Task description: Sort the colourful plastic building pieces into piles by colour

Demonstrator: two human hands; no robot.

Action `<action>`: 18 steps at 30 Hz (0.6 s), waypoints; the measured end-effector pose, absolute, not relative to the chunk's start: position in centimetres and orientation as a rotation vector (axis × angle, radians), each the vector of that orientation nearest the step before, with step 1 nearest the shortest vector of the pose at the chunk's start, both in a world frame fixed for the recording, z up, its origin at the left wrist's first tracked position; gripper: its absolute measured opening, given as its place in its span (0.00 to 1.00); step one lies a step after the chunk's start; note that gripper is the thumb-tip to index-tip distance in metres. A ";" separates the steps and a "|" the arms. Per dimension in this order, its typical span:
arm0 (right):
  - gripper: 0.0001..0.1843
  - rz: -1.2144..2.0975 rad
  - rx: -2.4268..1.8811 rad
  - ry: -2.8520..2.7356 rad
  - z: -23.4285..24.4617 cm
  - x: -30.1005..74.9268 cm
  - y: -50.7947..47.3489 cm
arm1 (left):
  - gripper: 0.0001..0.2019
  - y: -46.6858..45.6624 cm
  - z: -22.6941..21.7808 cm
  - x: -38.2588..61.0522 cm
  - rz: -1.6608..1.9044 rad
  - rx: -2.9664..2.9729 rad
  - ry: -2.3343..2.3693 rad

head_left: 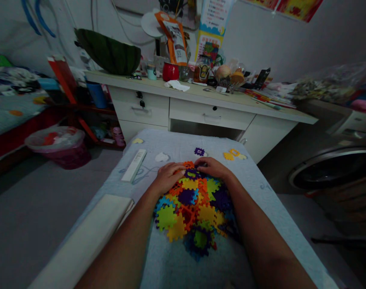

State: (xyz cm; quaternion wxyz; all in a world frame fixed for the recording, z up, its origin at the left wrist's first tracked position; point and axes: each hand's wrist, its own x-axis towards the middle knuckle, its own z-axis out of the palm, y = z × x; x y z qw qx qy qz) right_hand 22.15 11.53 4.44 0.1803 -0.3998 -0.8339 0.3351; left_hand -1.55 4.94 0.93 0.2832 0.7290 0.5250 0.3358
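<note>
Bright toy pieces (190,200) heaped up
They are touched by the left hand (168,176) at 11 o'clock and right hand (213,167) at 1; whether any are gripped can't be told.

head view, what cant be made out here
Head view, colourful pieces: the lowest are hidden under upper ones.
Head view, left hand and right hand: their grip is too dim and small to judge.
Head view, white bar: print too small.
Head view, washing machine: right side cut off by picture edge.

Toothed pieces (186,196) on the cloth (261,224); desk (154,102) behind, washing machine (323,140) right
</note>
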 end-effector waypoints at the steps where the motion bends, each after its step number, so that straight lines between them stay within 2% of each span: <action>1: 0.10 0.990 -1.129 -2.339 4.6 22.2 11.5 | 0.17 4.9 1.0 -1.5 0.887 1.952 1.399; 9: 0.16 1.352 -1.171 -1.922 4.8 23.7 11.7 | 0.18 4.8 1.4 -1.5 0.856 1.929 1.397; 18: 0.18 1.141 -1.323 -1.320 2.3 24.3 13.6 | 0.17 4.7 1.8 -1.5 0.861 1.932 1.383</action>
